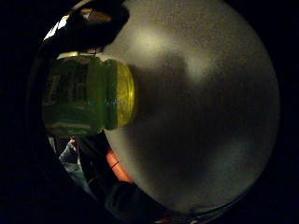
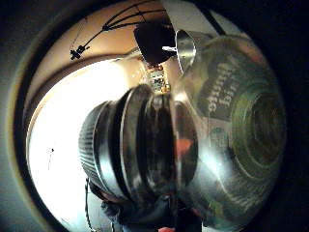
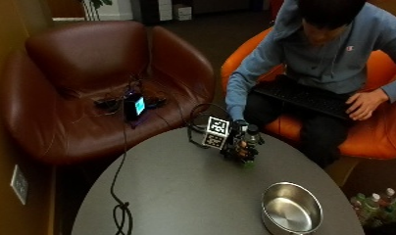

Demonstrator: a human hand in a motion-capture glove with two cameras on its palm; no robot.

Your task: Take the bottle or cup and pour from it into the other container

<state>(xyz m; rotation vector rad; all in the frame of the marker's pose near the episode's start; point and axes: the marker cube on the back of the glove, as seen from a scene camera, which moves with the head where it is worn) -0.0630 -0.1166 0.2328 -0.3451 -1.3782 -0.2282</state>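
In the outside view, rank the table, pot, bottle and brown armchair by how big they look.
Largest to smallest:
1. Table and brown armchair: alike, and the armchair sits farther away, so no ranking between them.
2. Pot.
3. Bottle, partly hidden by the right hand.

Outside view high above table (image 3: 185,196), palm views near bottle (image 3: 251,139)
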